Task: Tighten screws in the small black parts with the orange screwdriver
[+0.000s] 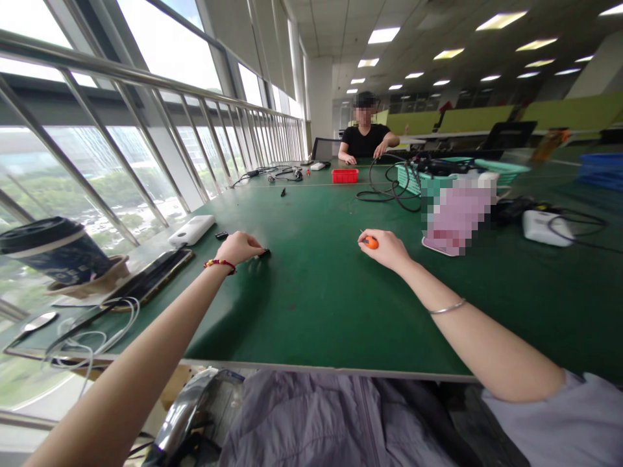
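My left hand (239, 246) is low over the left part of the green table, fingers closed on a small black piece (265, 252) whose kind I cannot make out. Just behind that hand lies another small black piece (222, 235). My right hand (387, 248) is closed round a screwdriver (371, 242) with an orange and dark handle. Its thin metal shaft pokes out past the fingers, pointing away to the left. Bare tabletop separates the two hands.
Left: a coffee cup (63, 253), a white box (193, 231), a phone (156, 275), white cable (104, 334). Ahead: a red basket (345, 176), a black cable (389, 191), a person (366, 137). Right: a green basket (407, 179), a pink object (457, 217), a white adapter (548, 228).
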A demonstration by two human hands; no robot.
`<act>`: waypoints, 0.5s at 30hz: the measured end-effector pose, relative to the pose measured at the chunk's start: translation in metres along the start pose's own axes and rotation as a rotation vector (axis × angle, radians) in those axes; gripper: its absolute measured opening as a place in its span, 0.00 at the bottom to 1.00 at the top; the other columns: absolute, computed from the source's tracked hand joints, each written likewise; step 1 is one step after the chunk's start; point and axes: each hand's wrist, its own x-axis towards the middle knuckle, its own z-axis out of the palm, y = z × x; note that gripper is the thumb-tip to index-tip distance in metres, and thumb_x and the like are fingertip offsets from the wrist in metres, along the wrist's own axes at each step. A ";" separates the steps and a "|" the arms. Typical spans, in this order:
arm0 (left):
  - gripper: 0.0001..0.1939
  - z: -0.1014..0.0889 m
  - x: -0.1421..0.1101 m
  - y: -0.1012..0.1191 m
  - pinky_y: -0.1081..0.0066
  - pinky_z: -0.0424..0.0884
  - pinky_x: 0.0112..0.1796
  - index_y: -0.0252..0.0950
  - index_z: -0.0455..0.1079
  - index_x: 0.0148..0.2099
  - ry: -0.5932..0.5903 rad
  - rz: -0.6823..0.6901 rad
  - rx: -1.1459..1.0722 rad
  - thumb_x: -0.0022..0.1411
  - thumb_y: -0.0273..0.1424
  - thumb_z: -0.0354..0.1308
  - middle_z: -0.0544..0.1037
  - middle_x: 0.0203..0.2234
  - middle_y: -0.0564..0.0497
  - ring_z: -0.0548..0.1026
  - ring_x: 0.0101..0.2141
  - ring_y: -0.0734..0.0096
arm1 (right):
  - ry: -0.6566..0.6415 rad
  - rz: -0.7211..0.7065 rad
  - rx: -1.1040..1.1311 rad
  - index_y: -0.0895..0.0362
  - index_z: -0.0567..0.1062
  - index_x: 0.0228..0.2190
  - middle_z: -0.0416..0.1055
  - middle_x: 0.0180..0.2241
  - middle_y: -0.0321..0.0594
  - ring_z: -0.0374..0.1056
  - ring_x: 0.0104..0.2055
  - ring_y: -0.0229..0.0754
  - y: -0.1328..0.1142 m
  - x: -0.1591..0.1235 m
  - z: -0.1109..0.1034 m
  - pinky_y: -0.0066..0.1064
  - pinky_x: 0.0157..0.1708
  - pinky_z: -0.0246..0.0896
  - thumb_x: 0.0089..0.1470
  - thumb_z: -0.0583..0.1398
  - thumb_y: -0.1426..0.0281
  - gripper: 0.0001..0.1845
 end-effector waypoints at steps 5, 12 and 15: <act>0.08 -0.003 0.002 0.004 0.71 0.69 0.31 0.39 0.75 0.24 -0.043 0.010 0.045 0.42 0.37 0.60 0.77 0.22 0.51 0.74 0.29 0.63 | -0.001 -0.005 -0.003 0.50 0.74 0.29 0.75 0.32 0.34 0.68 0.32 0.40 0.000 0.000 0.000 0.26 0.25 0.53 0.46 0.56 0.65 0.07; 0.08 0.002 0.007 0.020 0.73 0.69 0.31 0.37 0.76 0.28 -0.082 0.041 0.045 0.43 0.34 0.60 0.78 0.24 0.52 0.74 0.30 0.66 | 0.010 -0.019 0.011 0.50 0.74 0.29 0.75 0.33 0.34 0.68 0.32 0.41 -0.006 -0.001 -0.001 0.27 0.25 0.54 0.48 0.56 0.64 0.08; 0.07 0.013 0.006 0.041 0.73 0.69 0.31 0.36 0.76 0.27 -0.116 0.129 -0.003 0.44 0.33 0.61 0.78 0.23 0.52 0.74 0.29 0.66 | 0.007 -0.062 0.038 0.50 0.74 0.32 0.74 0.37 0.34 0.68 0.35 0.41 -0.016 -0.003 -0.002 0.28 0.28 0.56 0.49 0.56 0.65 0.08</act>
